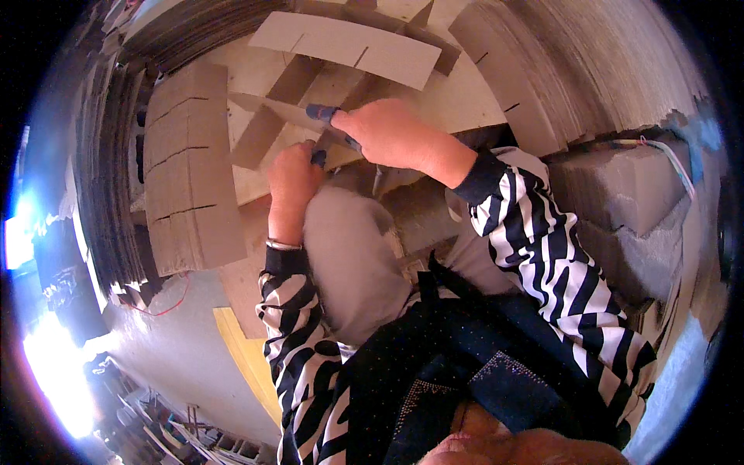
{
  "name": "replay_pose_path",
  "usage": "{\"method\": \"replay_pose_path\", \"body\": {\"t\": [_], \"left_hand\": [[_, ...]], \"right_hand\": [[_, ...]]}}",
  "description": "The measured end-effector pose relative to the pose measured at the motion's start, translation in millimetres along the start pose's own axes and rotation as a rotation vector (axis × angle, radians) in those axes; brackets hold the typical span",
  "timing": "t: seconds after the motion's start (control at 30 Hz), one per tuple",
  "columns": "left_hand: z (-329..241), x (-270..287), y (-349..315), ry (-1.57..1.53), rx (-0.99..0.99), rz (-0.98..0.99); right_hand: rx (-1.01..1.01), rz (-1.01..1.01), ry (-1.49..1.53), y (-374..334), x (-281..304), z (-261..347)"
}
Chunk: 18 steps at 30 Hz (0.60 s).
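Slotted cardboard strips stand crossed on a pale board (480,97) in front of me, forming a partly interlocked divider. At its near side, my left hand (294,174) is closed, its fingers pinching the near end of a cardboard strip (332,149). My right hand (387,132) grips the same area from the right, with fingers closed over the strip's upper edge. Dark covers wrap fingertips on both hands. Beyond them, a long slotted strip (349,46) lies across the upright pieces (298,80). Parts of the fingertips and the strip's lower edge are hidden.
A stack of slotted cardboard strips (186,167) stands left of the board, and another stack (527,77) stands right. More cardboard bundles (620,186) sit at the right. My knees (349,256) are close below the board. A yellow strip (246,356) lies at lower left.
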<state>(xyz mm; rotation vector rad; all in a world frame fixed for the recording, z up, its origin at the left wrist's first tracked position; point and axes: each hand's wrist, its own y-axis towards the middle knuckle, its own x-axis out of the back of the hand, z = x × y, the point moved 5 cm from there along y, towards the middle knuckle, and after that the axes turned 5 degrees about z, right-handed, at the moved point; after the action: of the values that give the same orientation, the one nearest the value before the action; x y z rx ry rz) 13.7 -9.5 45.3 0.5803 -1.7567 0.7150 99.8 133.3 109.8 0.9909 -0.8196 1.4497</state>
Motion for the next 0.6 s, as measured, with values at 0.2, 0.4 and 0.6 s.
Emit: {"method": "replay_pose_path", "body": {"t": [0.2,0.4,0.6], "left_hand": [[-4.3,2.0,0.8,-0.026,-0.050,0.025],[-11.0,-3.4,6.5,-0.012,-0.069,0.074],[-7.6,-0.4,8.0,-0.224,-0.187,0.097]], "right_hand": [[0.032,-0.093,-0.044,-11.2,-12.4,-8.5],[0.069,-0.099,-0.154,-14.0,-25.8,-9.8],[-0.033,-0.095,-0.020,-28.1,-12.1,-45.3]]}}
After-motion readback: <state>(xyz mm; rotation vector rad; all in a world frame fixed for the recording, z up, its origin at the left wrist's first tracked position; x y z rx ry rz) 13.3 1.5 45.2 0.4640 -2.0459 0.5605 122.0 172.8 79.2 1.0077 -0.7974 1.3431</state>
